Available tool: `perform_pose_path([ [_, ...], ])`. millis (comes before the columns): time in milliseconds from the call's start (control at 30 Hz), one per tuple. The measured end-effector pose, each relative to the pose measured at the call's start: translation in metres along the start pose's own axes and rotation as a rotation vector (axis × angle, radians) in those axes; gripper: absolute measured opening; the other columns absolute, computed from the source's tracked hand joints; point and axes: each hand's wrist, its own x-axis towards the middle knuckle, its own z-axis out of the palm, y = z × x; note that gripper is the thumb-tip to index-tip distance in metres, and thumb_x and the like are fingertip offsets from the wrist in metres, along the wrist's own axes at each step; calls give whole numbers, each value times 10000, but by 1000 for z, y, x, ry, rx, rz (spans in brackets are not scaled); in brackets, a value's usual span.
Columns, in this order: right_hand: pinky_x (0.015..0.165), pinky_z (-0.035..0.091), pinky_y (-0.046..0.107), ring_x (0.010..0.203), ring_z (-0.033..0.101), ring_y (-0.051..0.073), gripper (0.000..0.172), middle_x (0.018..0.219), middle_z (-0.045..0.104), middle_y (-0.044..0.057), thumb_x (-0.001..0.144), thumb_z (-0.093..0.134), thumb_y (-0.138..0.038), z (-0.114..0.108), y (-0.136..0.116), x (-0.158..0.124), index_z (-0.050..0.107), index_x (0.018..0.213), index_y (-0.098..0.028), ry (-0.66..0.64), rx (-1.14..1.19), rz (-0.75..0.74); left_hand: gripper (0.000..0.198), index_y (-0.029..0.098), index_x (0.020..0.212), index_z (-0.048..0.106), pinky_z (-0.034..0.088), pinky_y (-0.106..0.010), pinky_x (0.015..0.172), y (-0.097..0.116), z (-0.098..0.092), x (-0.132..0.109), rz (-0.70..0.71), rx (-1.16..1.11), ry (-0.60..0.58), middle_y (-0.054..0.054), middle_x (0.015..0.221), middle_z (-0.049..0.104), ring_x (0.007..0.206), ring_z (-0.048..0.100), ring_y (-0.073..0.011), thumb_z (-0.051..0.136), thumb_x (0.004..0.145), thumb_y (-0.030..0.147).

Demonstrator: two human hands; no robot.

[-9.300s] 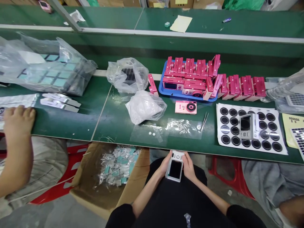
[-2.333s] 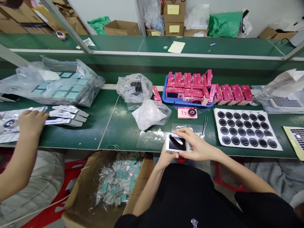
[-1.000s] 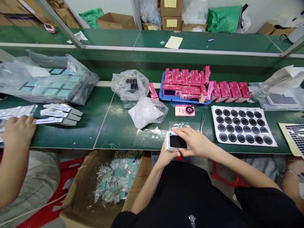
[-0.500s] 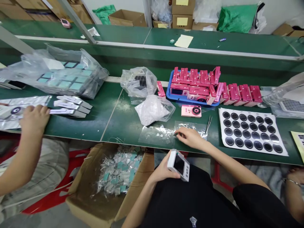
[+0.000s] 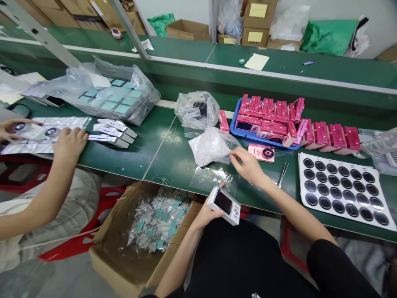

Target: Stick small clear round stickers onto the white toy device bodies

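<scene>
My left hand (image 5: 205, 214) is wrapped round a white camera (image 5: 223, 204), held tilted with its dark screen up, at the bench edge. My right hand (image 5: 246, 164) is over the bench, thumb and index finger pinched at the right edge of a clear bag of small white pieces (image 5: 206, 147); what lies between the fingertips is too small to make out. Just behind my right hand lies a pink camera (image 5: 261, 152). Two small white round pieces rest on a clear plastic sheet (image 5: 201, 179) in front of the bag. Tweezers (image 5: 283, 174) lie to the right.
A blue tray (image 5: 238, 131) holds pink cameras, with more beside it. A sheet of black round stickers (image 5: 344, 163) lies right. A carton (image 5: 108, 248) of scraps stands below. At left, a person's hands (image 5: 70, 142) touch white cameras.
My right hand has moved from the clear sheet up to the bag of white pieces. The white camera in my left hand is turned flatter. The whole view has shifted left.
</scene>
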Motion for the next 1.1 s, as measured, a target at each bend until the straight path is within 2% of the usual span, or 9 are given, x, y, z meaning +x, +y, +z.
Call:
perform_pose_path([
  [167, 710, 420, 284, 770, 596, 180, 162, 890, 656, 44, 908, 467, -229, 5, -6, 36, 625, 893, -193, -14, 7, 62, 996, 207, 1423, 494, 427, -394, 966, -6, 0, -6, 55, -43, 17, -117, 1220, 612, 1062, 569, -299, 839, 588, 629],
  [400, 587, 348, 260, 591, 538, 153, 168, 661, 619, 3, 856, 465, -178, 28, 11, -49, 589, 743, -196, -79, -41, 242, 875, 223, 1328, 585, 414, -406, 993, -16, -15, -27, -1, -94, 136, -121, 1254, 618, 1102, 573, -322, 836, 595, 630],
  [567, 677, 403, 270, 756, 622, 177, 133, 823, 701, 40, 845, 515, -147, 36, 11, -93, 631, 805, -198, -174, -29, 246, 883, 210, 1308, 604, 405, -429, 1040, -11, -10, -15, -44, -42, 65, -133, 1334, 591, 1201, 538, -360, 851, 568, 623],
  [733, 742, 474, 300, 795, 643, 181, 154, 911, 713, 57, 911, 522, -231, 6, 6, -91, 662, 966, -198, -143, 11, 280, 830, 209, 1335, 584, 401, -471, 1078, 0, 2, 3, -8, -7, -11, -140, 1316, 613, 1258, 523, -379, 842, 630, 564],
  [833, 961, 485, 377, 1094, 635, 233, 516, 1282, 646, 109, 860, 656, -384, -8, 0, -87, 540, 1337, -221, -284, 249, 200, 821, 222, 1354, 560, 386, -496, 1104, 6, 9, 14, 66, -33, 35, -139, 1349, 596, 1278, 526, -379, 858, 642, 502],
  [900, 1056, 442, 412, 1218, 583, 256, 610, 1392, 581, 115, 861, 642, -470, -8, -2, -85, 493, 1402, -229, -347, 434, 201, 855, 233, 1382, 527, 369, -500, 1123, 9, 13, 20, 103, -44, 36, -138, 1396, 566, 1303, 514, -372, 870, 637, 474],
  [967, 999, 488, 406, 1111, 639, 258, 477, 1222, 683, 99, 903, 529, -560, -3, 0, -84, 642, 1213, -215, -292, 519, 305, 886, 238, 1411, 497, 374, -487, 1126, 15, 15, 25, 117, -18, -13, -138, 1437, 536, 1327, 500, -357, 877, 638, 443],
  [1033, 859, 546, 398, 899, 682, 262, 526, 931, 734, 81, 901, 441, -650, 1, 6, -86, 715, 921, -201, -183, 517, 457, 856, 238, 1404, 514, 433, -466, 1082, 30, 11, 27, 94, 81, -111, -136, 1421, 559, 1286, 547, -336, 879, 644, 384],
  [1100, 789, 558, 400, 817, 680, 277, 574, 813, 722, 73, 843, 467, -716, -4, 16, -94, 709, 782, -199, -81, 485, 569, 706, 238, 1325, 604, 501, -448, 1013, 56, -1, 29, 100, 231, -167, -121, 1334, 635, 1182, 627, -315, 860, 673, 328],
])
